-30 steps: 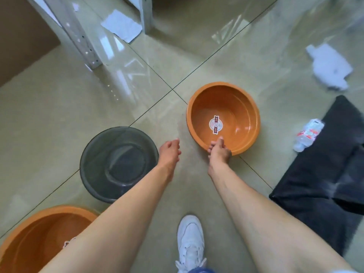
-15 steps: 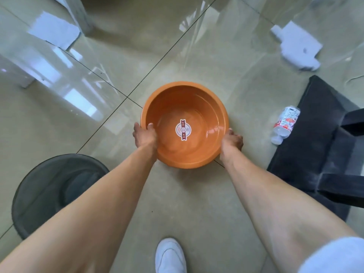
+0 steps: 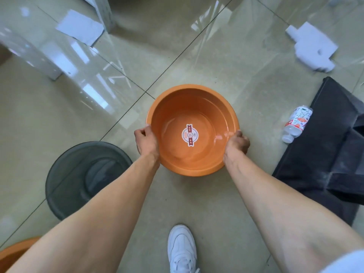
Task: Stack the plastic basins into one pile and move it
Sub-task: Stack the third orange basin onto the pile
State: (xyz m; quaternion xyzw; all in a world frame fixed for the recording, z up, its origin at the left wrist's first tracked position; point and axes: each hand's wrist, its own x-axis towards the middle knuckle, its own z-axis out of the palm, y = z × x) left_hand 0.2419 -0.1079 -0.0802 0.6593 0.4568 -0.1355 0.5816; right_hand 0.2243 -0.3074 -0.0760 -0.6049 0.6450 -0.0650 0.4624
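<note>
An orange basin with a round sticker on its bottom is in the middle of the view, over the glossy tiled floor. My left hand grips its left rim and my right hand grips its right rim. A dark grey see-through basin sits on the floor to the left, partly behind my left forearm. The rim of a second orange basin shows at the bottom left corner, mostly hidden by my arm.
A black mat lies at the right with a small plastic bottle at its edge. White paper and a white object lie farther off. A metal rack leg stands at upper left. My white shoe is below.
A second ago only my right hand touched the orange basin's near rim. Both hands now hold its sides, and the view has shifted back left, bringing the grey basin closer in.
</note>
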